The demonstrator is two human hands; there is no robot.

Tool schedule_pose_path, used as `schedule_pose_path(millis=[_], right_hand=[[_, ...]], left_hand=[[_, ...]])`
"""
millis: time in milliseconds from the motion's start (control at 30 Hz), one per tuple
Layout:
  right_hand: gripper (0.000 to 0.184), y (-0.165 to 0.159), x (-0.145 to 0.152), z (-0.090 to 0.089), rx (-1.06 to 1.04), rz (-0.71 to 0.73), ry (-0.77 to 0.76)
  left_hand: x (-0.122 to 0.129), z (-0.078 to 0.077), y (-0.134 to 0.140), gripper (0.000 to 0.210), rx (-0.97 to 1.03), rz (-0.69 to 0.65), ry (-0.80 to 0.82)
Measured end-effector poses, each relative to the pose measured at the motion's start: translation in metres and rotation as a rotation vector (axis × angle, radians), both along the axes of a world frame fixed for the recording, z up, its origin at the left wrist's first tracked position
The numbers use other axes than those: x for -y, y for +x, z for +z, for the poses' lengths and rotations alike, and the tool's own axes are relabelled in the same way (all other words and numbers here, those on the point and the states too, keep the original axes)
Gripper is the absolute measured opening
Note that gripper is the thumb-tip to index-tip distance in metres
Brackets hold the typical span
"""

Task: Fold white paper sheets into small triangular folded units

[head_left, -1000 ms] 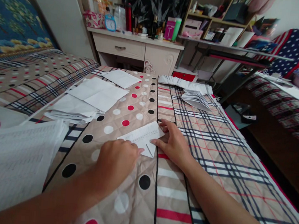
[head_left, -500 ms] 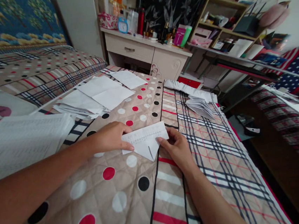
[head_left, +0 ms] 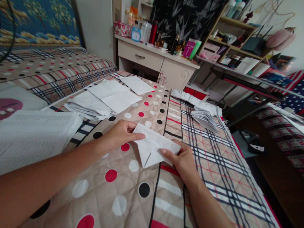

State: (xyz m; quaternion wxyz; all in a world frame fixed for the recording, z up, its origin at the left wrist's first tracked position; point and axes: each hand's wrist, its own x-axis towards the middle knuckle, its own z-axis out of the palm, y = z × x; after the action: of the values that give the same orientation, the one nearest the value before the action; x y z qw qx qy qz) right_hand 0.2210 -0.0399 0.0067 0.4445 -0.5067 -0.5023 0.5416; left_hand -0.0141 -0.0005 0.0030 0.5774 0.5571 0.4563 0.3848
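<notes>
Between my two hands is a folded sheet of paper, white with faint print and a triangular flap pointing toward me. A short dark line marks the flap. My left hand pinches its upper left corner, thumb on top. At the right end my right hand grips it, thumb over the face and fingers behind. The paper is tilted, its right side lower than its left. Beneath it lies a quilted bedspread with dots, stripes and plaid.
White sheets lie piled at the left, beyond a stack of printed pages. Folded papers rest at the right, by a long row of folded paper. A dresser stands past the bed's far edge.
The folded paper has turned clockwise: its left end rose and its right end dropped. My left hand moved up and right with it, my right hand slightly down. The camera view shifted a little.
</notes>
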Motion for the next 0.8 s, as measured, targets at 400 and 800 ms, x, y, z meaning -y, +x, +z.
schedule_pose_path(millis=[400,800], right_hand=[[0.005,0.005,0.003,0.016,0.365,-0.136,0.559],[0.021,0.015,0.004,0.002,1.146,0.28,0.917]], left_hand=[[0.005,0.028,-0.005,0.018,-0.294,0.111,0.641],[0.0,0.002,-0.018,0.025,-0.808,-0.325,1.282]])
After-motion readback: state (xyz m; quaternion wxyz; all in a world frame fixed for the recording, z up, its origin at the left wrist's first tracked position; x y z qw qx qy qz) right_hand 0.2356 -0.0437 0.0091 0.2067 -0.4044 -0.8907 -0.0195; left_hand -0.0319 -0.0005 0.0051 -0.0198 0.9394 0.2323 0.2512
